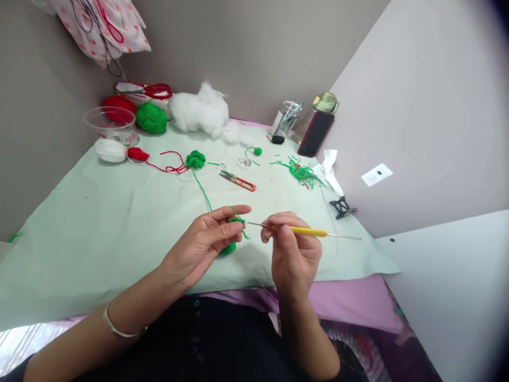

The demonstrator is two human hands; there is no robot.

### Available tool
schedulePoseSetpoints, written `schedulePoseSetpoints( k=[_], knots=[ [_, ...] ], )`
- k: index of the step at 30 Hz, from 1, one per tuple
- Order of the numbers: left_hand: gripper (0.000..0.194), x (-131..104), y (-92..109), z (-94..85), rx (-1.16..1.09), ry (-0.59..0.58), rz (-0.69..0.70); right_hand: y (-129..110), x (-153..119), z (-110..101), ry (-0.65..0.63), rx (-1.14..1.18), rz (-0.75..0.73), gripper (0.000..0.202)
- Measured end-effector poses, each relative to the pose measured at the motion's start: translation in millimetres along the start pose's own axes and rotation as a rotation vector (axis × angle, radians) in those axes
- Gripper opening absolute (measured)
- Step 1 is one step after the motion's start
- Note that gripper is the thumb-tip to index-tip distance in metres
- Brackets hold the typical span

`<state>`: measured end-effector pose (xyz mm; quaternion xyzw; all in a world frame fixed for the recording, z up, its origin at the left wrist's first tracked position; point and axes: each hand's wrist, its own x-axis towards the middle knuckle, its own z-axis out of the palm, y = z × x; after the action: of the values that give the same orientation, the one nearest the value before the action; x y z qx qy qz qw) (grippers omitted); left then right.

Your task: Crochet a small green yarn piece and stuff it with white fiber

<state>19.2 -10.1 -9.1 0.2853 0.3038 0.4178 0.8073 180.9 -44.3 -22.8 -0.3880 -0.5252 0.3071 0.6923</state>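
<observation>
1. Cloth of pale green (119,239) covers the table beneath both hands, faintly creased, with a pink cloth (345,297) showing below its near edge.
2. Grey wall (254,69) closes the space beyond the grip; a paler wall (429,122) rises to its right, bearing a small white label (377,174).
3. Left hand (207,236) pinches a small green crochet piece (237,219) between thumb and fingers, above the cloth; its loops are too fine to count.
4. Right hand (294,246) grips a crochet hook (306,231) pencil-fashion: smooth yellow handle, thin metal at both ends, one end reaching the left fingertips. Whether it passes through a loop, I cannot tell.
5. Rounded green yarn (228,249) shows just under the left hand, partly hidden.
6. Beyond the left hand sits a lumpy green yarn bundle (195,159), a strand running from it towards that hand; orange-handled thread snips (238,181) lie beside it.
7. Farther beyond, fluffy white stuffing (201,110) heaps up softly near a round green yarn ball (151,118) and a clear plastic tub (109,124).
8. Beyond the right hand, short yarn clippings (304,174), mostly green, lie tangled; behind them a dark phone (317,133) leans against a translucent bottle (304,124).
</observation>
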Motion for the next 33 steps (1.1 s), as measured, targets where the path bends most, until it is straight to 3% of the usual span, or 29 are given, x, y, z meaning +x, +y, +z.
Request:
schedulePoseSetpoints(
  k=[9,15,17,20,22,28,33],
  knots=[
    [0.023,-0.4,-7.5,0.0,0.243,-0.011,0.175,2.2,0.6,9.6,-0.063,-0.047,0.076,0.016],
    [0.015,2.6,-2.0,2.4,0.151,0.053,0.176,-1.0,6.3,6.2,-0.1,-0.136,0.095,0.011],
    [0.016,3.0,-0.4,3.2,0.12,0.064,0.195,-1.5,9.1,4.0,-0.195,-0.207,0.098,0.015],
    [0.015,2.9,1.2,0.9,0.082,0.059,0.188,-2.8,12.3,0.1,-0.384,-0.336,0.073,0.007],
    [0.015,2.5,1.9,-1.6,0.05,0.041,0.139,-3.3,12.8,-1.9,-0.423,-0.341,0.086,0.02],
    [0.014,-2.4,4.7,-5.2,-0.019,-0.161,0.012,-4.3,6.0,-3.3,-0.271,-0.311,0.157,0.025],
    [0.013,-8.6,6.1,-7.8,-0.043,-0.177,0.041,-9.3,2.6,-5.8,-0.214,-0.258,0.173,0.027]
  ],
)
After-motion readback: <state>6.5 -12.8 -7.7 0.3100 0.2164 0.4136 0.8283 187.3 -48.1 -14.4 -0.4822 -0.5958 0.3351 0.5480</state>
